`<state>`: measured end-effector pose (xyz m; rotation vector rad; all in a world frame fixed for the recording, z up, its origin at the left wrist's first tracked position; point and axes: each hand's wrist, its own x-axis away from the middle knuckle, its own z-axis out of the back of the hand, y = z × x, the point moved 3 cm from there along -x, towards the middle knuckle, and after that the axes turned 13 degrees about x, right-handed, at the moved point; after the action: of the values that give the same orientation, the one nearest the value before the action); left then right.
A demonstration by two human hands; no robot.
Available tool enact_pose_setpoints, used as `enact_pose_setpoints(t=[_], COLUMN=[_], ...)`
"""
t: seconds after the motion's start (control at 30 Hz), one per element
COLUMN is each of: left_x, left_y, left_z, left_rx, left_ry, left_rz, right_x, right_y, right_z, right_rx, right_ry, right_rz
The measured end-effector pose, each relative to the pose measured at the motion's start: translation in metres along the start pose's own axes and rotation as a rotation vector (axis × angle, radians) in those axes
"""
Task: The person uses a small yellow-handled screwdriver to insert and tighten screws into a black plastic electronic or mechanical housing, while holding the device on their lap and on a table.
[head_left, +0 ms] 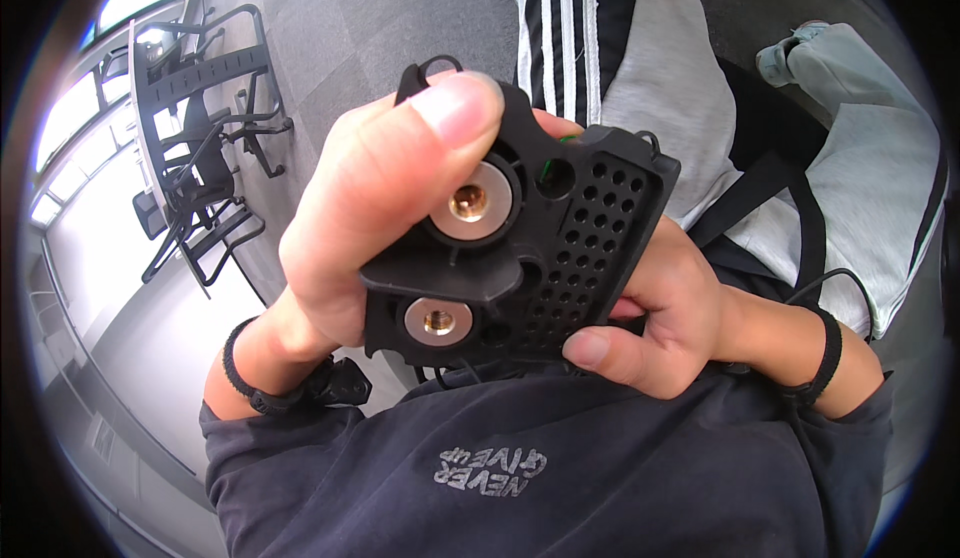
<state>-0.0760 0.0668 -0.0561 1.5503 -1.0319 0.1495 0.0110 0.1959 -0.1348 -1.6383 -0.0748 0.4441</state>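
Observation:
Between my hands is a black plastic device housing, held up in front of my dark shirt. A grid of small round holes runs down its right part. Two silver discs with brass-coloured threaded centres are set into its left part, an upper disc and a lower disc. My left hand is closed on the housing's left side, its thumb pressing beside the upper disc. My right hand grips the lower right edge, thumb in front. The fingers behind the housing are mostly hidden.
Black-framed chairs stand at the left, near bright windows. Grey floor tiles spread behind the housing. Legs in light grey trousers and a black strap are at the right. Each wrist wears a black band; a small black unit sits by the left one.

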Motion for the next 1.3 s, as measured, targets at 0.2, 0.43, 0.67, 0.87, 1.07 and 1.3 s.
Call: enact_pose_setpoints(t=[0.2,0.43,0.67,0.87,1.07,1.3], left_x=[-0.001,-0.002,-0.007,-0.008,-0.005,-0.003], left_y=[0.002,0.003,0.006,0.011,0.01,0.011], left_z=[-0.006,-0.011,-0.012,-0.009,-0.009,-0.009], left_rx=[0.013,0.03,0.043,0.019,0.079,0.091], left_ry=[0.028,0.047,0.062,0.035,0.064,0.081], left_rz=[0.059,0.088,0.057,0.02,0.024,0.016], right_x=[0.001,-0.002,-0.005,-0.006,-0.006,-0.006], right_y=[-0.001,-0.003,-0.003,-0.002,-0.001,0.0], right_z=[0.002,0.007,0.011,0.013,0.013,0.013], right_rx=[-0.005,-0.013,-0.031,-0.045,-0.048,-0.074], right_ry=[-0.032,-0.047,-0.055,-0.06,-0.065,-0.069], right_rz=[0.013,0.016,0.005,-0.02,-0.036,-0.048])
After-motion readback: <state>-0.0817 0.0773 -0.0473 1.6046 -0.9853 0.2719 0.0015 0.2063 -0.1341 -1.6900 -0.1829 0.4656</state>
